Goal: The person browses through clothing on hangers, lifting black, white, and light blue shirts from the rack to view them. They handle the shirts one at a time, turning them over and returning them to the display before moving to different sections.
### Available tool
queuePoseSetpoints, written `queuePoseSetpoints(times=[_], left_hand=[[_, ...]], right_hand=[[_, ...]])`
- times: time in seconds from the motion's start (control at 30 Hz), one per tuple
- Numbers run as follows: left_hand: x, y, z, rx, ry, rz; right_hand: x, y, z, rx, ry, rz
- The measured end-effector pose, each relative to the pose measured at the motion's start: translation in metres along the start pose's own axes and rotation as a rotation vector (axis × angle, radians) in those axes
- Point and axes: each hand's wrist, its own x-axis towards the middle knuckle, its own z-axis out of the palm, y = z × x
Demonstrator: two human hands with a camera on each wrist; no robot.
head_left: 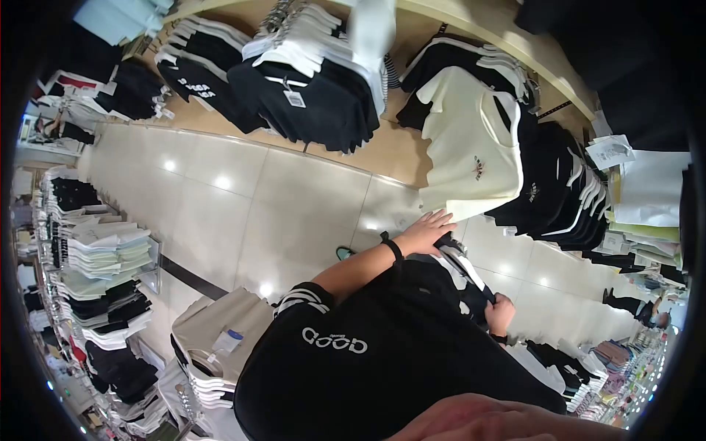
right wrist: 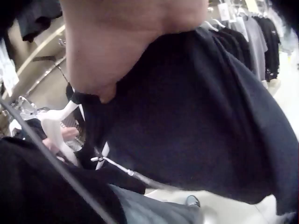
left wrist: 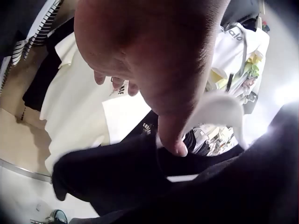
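Observation:
A black T-shirt [right wrist: 187, 112] on a white hanger [right wrist: 58, 126] is held in front of my body. My right hand [head_left: 501, 314] grips it with curled fingers near one shoulder. My left hand [head_left: 426, 232], wearing a black wristband, is at its other side, fingers fairly straight. In the left wrist view the left thumb [left wrist: 174, 144] lies over dark cloth beside the hanger. Just beyond the left fingers hangs a cream T-shirt [head_left: 474, 147] with a small chest print, its hem close to the fingertips.
Wall racks hold black T-shirts [head_left: 305, 103] on hangers, under a pale wooden shelf [head_left: 507, 29]. At the left stands a long rack of folded and hung clothes [head_left: 103, 257]. A beige shirt [head_left: 220, 327] hangs close at my left. Shiny tiled floor [head_left: 294, 198] lies between.

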Motion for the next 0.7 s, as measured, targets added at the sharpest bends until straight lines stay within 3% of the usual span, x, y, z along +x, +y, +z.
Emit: queuePoseSetpoints(times=[0.07,0.1,0.17,0.23,0.5,0.7], left_hand=[[-0.027,-0.01,-0.004,0.056,-0.046,0.008],[-0.04,-0.022,-0.003,0.045,-0.033,0.037],[-0.068,-0.032,-0.025,-0.058,-0.006,-0.125],[-0.098,-0.049,-0.046,-0.047,0.211,-0.1],[-0.153,-0.094,-0.199,0.125,0.473,-0.298],[-0.182,-0.172,-0.32,0.286,0.778,-0.319]], right_hand=[[0.005,-0.026,-0.009,0.102,0.044,-0.189],[0.009,-0.036,-0.012,0.094,0.05,-0.196],[0.021,-0.055,-0.017,0.152,0.039,-0.231],[0.033,-0.081,-0.022,0.206,0.072,-0.284],[0.138,-0.233,-0.033,0.393,0.131,-0.531],[0.232,-0.383,-0.047,0.51,-0.001,-0.507]])
